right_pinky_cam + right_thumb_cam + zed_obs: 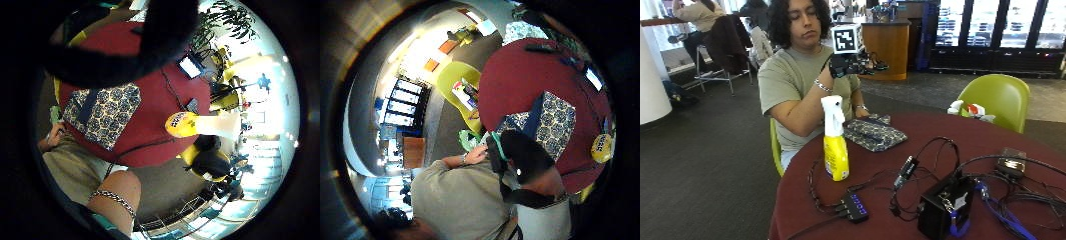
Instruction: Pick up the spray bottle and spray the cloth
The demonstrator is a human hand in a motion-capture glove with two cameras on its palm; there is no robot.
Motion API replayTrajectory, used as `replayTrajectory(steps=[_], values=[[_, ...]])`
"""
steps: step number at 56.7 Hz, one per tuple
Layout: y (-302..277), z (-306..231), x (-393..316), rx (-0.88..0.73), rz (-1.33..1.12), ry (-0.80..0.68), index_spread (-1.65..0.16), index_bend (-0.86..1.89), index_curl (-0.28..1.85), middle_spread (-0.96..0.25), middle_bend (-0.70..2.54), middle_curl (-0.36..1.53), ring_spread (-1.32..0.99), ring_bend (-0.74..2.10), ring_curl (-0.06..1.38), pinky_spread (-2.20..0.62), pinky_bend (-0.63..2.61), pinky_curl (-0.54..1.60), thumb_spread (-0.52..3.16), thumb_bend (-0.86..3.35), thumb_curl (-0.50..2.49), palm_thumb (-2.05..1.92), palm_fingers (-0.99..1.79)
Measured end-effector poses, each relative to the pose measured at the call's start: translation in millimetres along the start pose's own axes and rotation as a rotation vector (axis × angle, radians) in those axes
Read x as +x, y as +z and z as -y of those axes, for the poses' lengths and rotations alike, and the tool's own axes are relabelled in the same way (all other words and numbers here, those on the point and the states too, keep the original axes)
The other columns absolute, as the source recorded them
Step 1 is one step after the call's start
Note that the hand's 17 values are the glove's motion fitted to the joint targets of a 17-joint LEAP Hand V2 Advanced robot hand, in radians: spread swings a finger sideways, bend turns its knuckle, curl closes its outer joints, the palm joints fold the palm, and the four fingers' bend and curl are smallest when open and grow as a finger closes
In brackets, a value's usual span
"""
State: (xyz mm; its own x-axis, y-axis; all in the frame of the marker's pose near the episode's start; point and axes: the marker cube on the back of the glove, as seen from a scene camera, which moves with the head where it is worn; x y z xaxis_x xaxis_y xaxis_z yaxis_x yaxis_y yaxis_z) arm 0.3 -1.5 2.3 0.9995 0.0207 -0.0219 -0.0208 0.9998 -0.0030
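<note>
1. Spray bottle, yellow plastic body with a white trigger head, stands upright on the round maroon tabletop, near its edge, untouched.
2. At about two o'clock from the bottle lies the folded navy-and-cream patterned cloth, near but apart from it.
3. The gloved right hand is raised at chest height, well above both, holding nothing; whether its fingers are curled or straight I cannot tell.
4. I would judge the bottle stiff, smooth and perhaps slippery, with weight low if liquid is inside; tall, so easily tipped.
5. Best hold: around the narrow neck under the head, forefinger on the trigger.
6. The cloth looks soft and light.
</note>
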Motion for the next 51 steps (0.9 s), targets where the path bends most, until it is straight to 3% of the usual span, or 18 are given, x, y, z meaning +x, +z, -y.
replayTrajectory(steps=[7, 13, 18, 23, 28, 33, 51], values=[[11, -5, 2, -0.072, -0.110, -0.117, -0.34, 0.18, 0.13, -0.01, 0.20, 0.11, -0.03, 0.24, 0.10, 0.16, 0.39, 0.17, 0.76, 0.22, 0.13, 0.43, 0.33], [16, -4, -12, -0.098, -0.053, -0.005, -0.40, 0.17, 0.17, -0.01, 0.19, 0.15, -0.04, 0.24, 0.13, 0.19, 0.39, 0.21, 0.94, 0.19, 0.17, 0.44, 0.31], [18, -7, -6, -0.094, -0.104, -0.108, -0.42, 0.17, 0.19, -0.01, 0.19, 0.18, -0.04, 0.24, 0.15, 0.20, 0.39, 0.23, 1.02, 0.16, 0.20, 0.45, 0.30], [20, -5, -10, -0.081, -0.063, 0.023, -0.43, 0.17, 0.21, -0.01, 0.19, 0.20, -0.05, 0.24, 0.17, 0.21, 0.38, 0.25, 1.06, 0.13, 0.22, 0.47, 0.29], [20, -12, -4, -0.091, -0.102, -0.121, -0.44, 0.16, 0.22, -0.01, 0.19, 0.22, -0.05, 0.24, 0.18, 0.21, 0.38, 0.26, 1.09, 0.10, 0.24, 0.48, 0.28], [19, -19, -3, -0.087, -0.067, 0.039, -0.44, 0.16, 0.23, -0.01, 0.19, 0.23, -0.05, 0.23, 0.20, 0.21, 0.38, 0.28, 1.11, 0.07, 0.26, 0.49, 0.28], [8, -66, 62, 0.036, -0.045, 0.171, -0.45, 0.16, 0.26, -0.02, 0.19, 0.27, -0.06, 0.23, 0.23, 0.21, 0.37, 0.31, 1.14, -0.01, 0.30, 0.53, 0.28]])
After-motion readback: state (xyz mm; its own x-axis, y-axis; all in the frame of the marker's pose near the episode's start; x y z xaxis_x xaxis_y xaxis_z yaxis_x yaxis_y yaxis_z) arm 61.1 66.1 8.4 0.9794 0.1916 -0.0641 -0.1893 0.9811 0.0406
